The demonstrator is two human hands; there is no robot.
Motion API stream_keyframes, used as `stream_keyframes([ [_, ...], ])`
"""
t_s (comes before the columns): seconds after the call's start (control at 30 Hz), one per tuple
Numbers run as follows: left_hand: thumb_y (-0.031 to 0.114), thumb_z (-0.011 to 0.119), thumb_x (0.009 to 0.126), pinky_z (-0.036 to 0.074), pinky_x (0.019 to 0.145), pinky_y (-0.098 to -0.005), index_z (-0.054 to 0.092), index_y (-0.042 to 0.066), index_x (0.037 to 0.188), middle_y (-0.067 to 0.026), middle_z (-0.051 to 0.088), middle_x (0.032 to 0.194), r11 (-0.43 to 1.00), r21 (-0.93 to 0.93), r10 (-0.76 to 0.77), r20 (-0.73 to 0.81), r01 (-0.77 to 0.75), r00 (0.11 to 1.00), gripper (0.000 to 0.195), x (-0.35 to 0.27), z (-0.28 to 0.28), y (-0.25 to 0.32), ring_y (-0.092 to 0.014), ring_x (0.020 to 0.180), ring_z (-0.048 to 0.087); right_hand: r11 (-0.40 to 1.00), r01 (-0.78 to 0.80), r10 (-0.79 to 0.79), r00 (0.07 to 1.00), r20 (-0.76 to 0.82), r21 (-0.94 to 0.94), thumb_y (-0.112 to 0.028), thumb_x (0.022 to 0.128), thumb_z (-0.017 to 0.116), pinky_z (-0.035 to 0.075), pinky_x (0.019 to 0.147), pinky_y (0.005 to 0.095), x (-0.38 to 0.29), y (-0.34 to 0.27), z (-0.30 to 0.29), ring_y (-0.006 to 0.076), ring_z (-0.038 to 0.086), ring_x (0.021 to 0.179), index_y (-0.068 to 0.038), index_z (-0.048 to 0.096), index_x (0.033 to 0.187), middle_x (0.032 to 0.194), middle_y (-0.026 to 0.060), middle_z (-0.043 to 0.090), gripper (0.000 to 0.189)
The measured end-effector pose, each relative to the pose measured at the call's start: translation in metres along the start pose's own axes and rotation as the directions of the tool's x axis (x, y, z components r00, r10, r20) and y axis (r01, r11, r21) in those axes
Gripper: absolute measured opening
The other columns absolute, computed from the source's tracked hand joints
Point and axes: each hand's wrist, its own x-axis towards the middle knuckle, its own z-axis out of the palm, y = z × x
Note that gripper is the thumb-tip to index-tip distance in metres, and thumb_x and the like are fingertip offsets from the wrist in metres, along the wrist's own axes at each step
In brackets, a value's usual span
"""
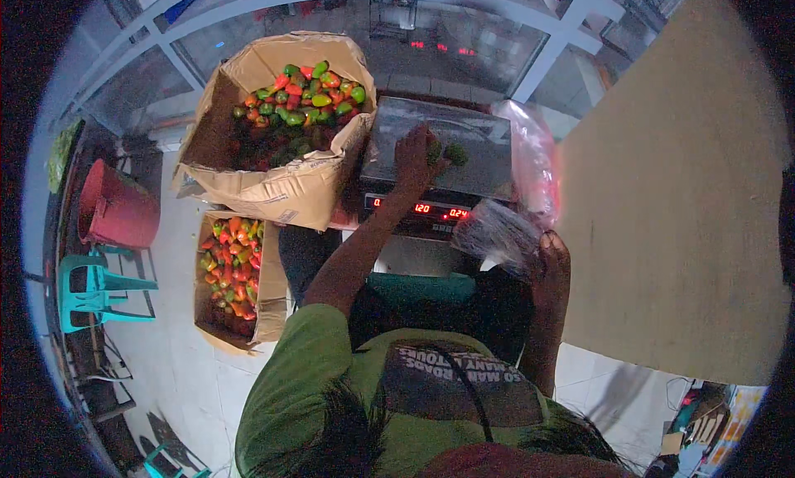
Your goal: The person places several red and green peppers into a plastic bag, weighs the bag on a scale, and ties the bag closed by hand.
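Note:
My left hand [417, 152] is over the metal plate of a digital scale [478, 130], its fingers at a small green pepper [434, 150]. Another dark green pepper [456, 154] lies on the plate just right of my fingertips. Whether the fingers grip the nearer one I cannot tell. Red digits glow on the scale's front panel, partly covered by my forearm. At the scale's front right corner my right hand [549, 254] holds a clear plastic bag [503, 233] by its edge.
Left of the scale stands a large open cardboard box [267, 189] of red and green peppers, with a smaller box [273, 292] of peppers below it. A clear plastic bag [531, 161] lies along the scale's right side. Farther left are a red bin [118, 208] and a teal plastic chair [93, 292]. A brown panel [671, 198] fills the right.

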Motion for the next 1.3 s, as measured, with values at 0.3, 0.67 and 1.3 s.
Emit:
stream_keyframes([
  [0.3,0.047,0.068,0.061,0.021,0.099,-0.0509,0.034,0.007,0.126,-0.0184,0.036,0.124,0.901,0.393,0.233,-0.083,-0.183,0.969,0.083,-0.005,0.018,-0.004,-0.036,0.118,0.032,0.823,0.351,-0.355,0.932,0.079,-0.446,-0.025,0.086,0.051,0.042,0.076,0.0293,-0.003,-0.021,0.018,0.0163,0.051,0.088,-0.002,0.052,0.104,0.098,0.0051,0.055,0.030],
  [0.67,0.036,0.066,0.068,0.031,0.092,-0.0483,0.046,0.005,0.115,-0.0184,0.041,0.118,0.952,0.160,0.287,-0.178,-0.260,0.941,0.060,0.014,-0.045,0.037,-0.037,0.111,0.039,0.818,0.119,-0.173,0.984,-0.043,-0.563,-0.028,0.088,0.049,0.042,0.057,0.0206,0.015,-0.005,0.026,0.0069,0.048,0.069,-0.006,0.051,0.097,0.079,-0.0003,0.051,0.024],
  [1.3,0.042,0.064,0.068,0.045,0.077,-0.0411,0.054,0.022,0.110,-0.0074,0.045,0.119,0.479,0.877,-0.260,0.089,0.048,0.962,0.048,0.156,-0.091,-0.261,-0.024,0.101,0.052,0.926,-0.356,0.364,0.930,-0.052,0.124,-0.027,0.088,0.051,0.040,0.053,0.0189,0.010,0.020,0.019,0.0055,0.046,0.063,-0.009,0.051,0.092,0.077,-0.0014,0.050,0.018],
])
